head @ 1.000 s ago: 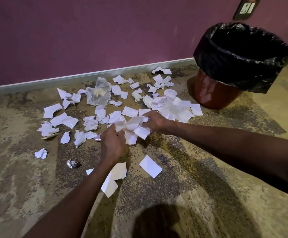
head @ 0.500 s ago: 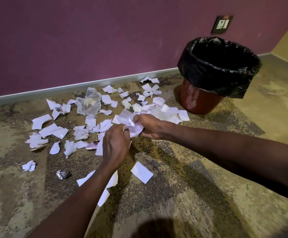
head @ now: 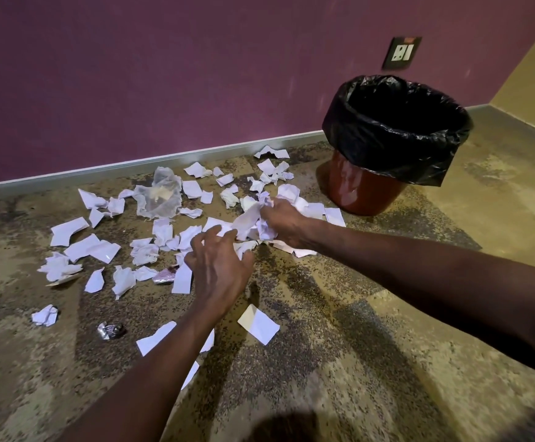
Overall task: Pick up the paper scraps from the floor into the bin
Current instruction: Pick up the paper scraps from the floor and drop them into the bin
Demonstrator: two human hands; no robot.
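Head view: your right hand [head: 283,223] is closed around a bunch of crumpled white paper scraps [head: 253,218], lifted just above the speckled tan floor [head: 339,346]. Your left hand [head: 219,266] hovers beside it with fingers spread, holding nothing. Up and to the right of the loaded hand stands the round red bin [head: 368,193], lined with a black plastic bag [head: 393,138]; its inside looks dark, so contents cannot be told. Your right hand is nearer. Many scattered white scraps [head: 81,247] lie to the left.

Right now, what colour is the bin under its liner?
Reddish-brown bin, black liner; head view.
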